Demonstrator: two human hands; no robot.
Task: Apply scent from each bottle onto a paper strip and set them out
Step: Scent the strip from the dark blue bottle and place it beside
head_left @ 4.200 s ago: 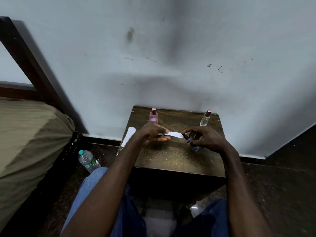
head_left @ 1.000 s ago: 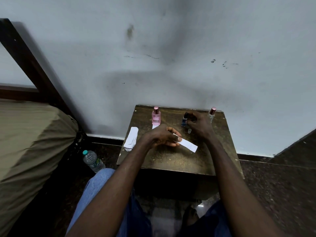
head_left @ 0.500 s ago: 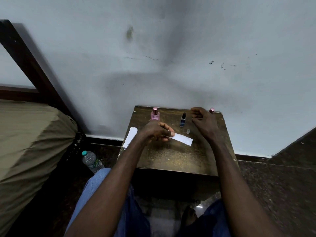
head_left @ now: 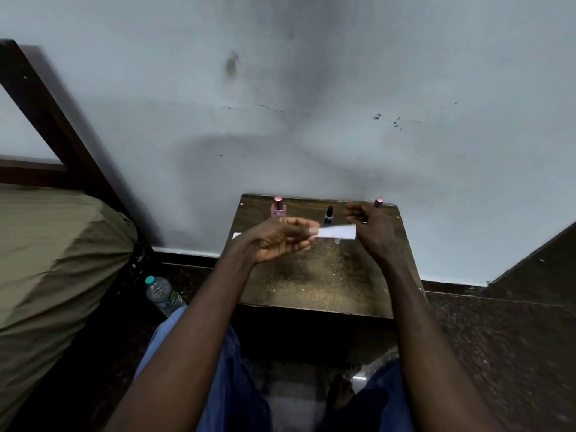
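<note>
– Paper strip (head_left: 338,232): where do we have it, against half a second ago?
– Higher. Our left hand (head_left: 277,241) has turned palm up. Its fingers (head_left: 307,229) pinch one end, so the strip hangs level above the counter (head_left: 311,282), across the foot of the dark bottle (head_left: 329,212). Before, it slanted low towards the wood.
– And our right hand (head_left: 372,233)?
– Hardly moved. A second ago it gripped the dark bottle. Now that bottle stands free at the back, and the right fingers (head_left: 353,212) are loosely curled with nothing in them that we can see. Whether the strip's far end touches that hand, we cannot tell.
– What do we count?
– Three bottles at the wall side: the pink bottle (head_left: 278,209) on the left, the dark one in the middle, and the clear bottle (head_left: 378,202) on the right, mostly hidden behind our right hand. One strip in hand. One small clear cap (head_left: 337,241) on the counter. One white corner of spare strips (head_left: 237,236) by our left wrist, their number hidden. One water bottle (head_left: 162,294) on the floor beside the bed (head_left: 62,251).
</note>
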